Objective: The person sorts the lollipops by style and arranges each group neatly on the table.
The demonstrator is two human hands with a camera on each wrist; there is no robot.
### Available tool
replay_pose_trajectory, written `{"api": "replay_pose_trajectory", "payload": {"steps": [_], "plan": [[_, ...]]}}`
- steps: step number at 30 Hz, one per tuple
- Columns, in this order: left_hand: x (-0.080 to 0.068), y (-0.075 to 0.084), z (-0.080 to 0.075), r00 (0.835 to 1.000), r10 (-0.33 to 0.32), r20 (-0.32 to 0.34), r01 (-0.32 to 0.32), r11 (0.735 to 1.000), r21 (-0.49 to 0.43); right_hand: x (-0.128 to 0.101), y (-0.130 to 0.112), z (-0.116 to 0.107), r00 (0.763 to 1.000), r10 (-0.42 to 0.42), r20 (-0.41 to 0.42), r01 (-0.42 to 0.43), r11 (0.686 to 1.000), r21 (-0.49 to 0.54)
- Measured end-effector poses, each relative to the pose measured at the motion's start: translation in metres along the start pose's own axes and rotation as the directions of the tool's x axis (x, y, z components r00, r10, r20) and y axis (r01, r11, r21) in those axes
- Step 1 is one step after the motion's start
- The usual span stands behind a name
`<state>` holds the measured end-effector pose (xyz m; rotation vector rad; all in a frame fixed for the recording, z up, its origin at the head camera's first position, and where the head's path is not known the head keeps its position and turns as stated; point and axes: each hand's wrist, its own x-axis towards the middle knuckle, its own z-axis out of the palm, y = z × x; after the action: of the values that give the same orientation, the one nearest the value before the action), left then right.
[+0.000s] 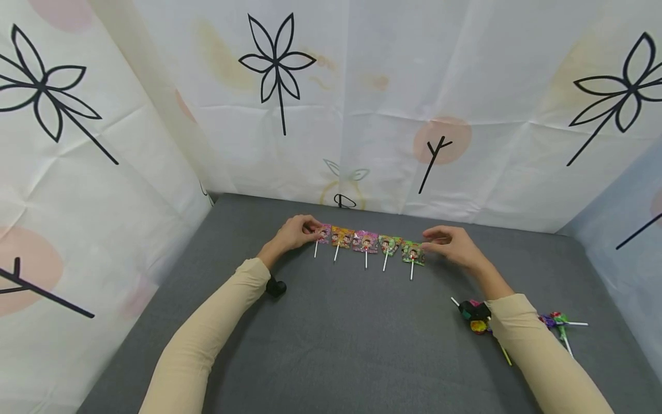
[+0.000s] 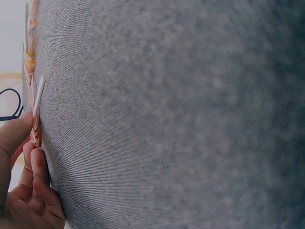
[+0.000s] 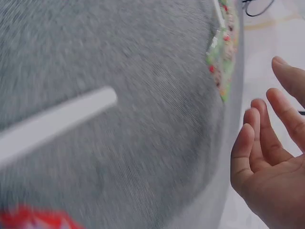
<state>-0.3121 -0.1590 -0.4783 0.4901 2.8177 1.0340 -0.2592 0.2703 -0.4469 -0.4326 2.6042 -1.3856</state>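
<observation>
Several flat-wrapped lollipops lie side by side in a row at the back of the grey table, white sticks towards me. At the row's left end, my left hand (image 1: 299,231) pinches the wrapper edge of a pink lollipop (image 1: 324,233); the left wrist view has its white stick (image 2: 39,95) beside the thumb. Along from it come an orange lollipop (image 1: 342,237), a purple-pink lollipop (image 1: 365,241) and a green lollipop (image 1: 389,244). My right hand (image 1: 455,246) is by the rightmost green lollipop (image 1: 412,253). In the right wrist view its fingers (image 3: 244,143) are loosely bent, holding nothing.
Round-headed lollipops in dark, yellow (image 1: 478,326) and red-green wrappers (image 1: 558,317) lie at the right, partly hidden by my right sleeve (image 1: 538,345). A black object (image 1: 276,287) shows beside my left sleeve. Patterned white cloth (image 1: 383,109) hangs behind the grey table (image 1: 351,345).
</observation>
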Motion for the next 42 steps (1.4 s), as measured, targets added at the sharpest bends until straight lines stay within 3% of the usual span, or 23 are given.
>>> {"api": "replay_pose_trajectory", "payload": {"steps": [9,20,32,37,42], "plan": [[-0.002,0.001,0.0,1.0,0.005,-0.004,-0.005,1.0,0.01,-0.023,-0.004,-0.022,0.998,0.054,0.012,-0.054,0.998,-0.011],[-0.004,-0.002,0.0,1.0,0.0,-0.002,0.0,1.0,0.001,-0.057,0.009,-0.04,0.997,0.052,0.048,-0.052,0.999,-0.006],[-0.002,-0.002,0.001,1.0,-0.002,0.001,0.002,1.0,0.009,-0.093,0.021,-0.043,0.994,0.066,0.086,-0.065,0.998,-0.014],[-0.002,-0.001,0.001,1.0,-0.004,0.002,0.004,1.0,0.0,-0.107,0.028,-0.041,0.996,-0.001,0.085,-0.001,1.0,0.017],[-0.001,-0.001,0.001,1.0,-0.001,0.004,0.001,1.0,0.001,-0.117,0.032,-0.04,0.996,0.004,0.093,-0.007,0.999,0.032]]}}
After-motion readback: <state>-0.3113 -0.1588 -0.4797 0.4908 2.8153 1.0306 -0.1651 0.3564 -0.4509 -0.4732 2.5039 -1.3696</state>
